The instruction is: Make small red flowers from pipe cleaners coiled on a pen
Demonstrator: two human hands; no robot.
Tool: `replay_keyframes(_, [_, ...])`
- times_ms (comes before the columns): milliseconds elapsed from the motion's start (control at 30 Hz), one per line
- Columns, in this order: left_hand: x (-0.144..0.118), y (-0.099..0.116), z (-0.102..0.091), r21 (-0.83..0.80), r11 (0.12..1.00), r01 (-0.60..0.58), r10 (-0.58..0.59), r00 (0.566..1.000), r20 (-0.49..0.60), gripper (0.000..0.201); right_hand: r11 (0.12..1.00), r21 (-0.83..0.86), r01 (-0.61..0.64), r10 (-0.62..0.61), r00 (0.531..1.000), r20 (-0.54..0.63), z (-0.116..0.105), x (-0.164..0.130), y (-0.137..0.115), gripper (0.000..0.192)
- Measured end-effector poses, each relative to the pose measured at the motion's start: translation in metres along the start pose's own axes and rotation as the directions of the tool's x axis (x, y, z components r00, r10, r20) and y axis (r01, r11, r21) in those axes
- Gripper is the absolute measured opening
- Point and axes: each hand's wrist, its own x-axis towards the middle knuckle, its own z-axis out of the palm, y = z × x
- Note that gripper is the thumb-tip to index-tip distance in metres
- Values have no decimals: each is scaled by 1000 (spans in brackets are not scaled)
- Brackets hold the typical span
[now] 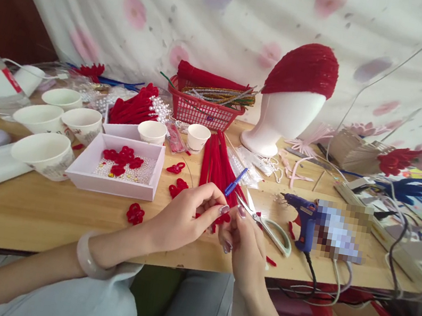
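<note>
Between my two hands, above the front of the table, is a small red pipe cleaner piece (225, 218), partly covered by fingers. My left hand (189, 216) pinches it from the left, thumb against fingertips. From the other side, my right hand (247, 245) grips it with thumb and forefinger. Just beyond lie a bundle of long red pipe cleaners (216, 161), a blue pen (235, 182) and scissors (277, 235) with pale handles. Looped red flowers (135, 214) rest on the wood left of my hands.
A white box (109, 186) holds red flowers and pearl beads. Paper cups (44, 154) stand at left. Behind are a red basket (202, 112) and a white foam head (278, 118) with a red cap. A blue glue gun (307, 223) and cables lie at right.
</note>
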Motion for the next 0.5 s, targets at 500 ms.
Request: replay_keyframes(500, [5,0,-3,-385,915,123,-152,987,-45,33,973,-136,189,-164,970,180,-18,3,-2,33])
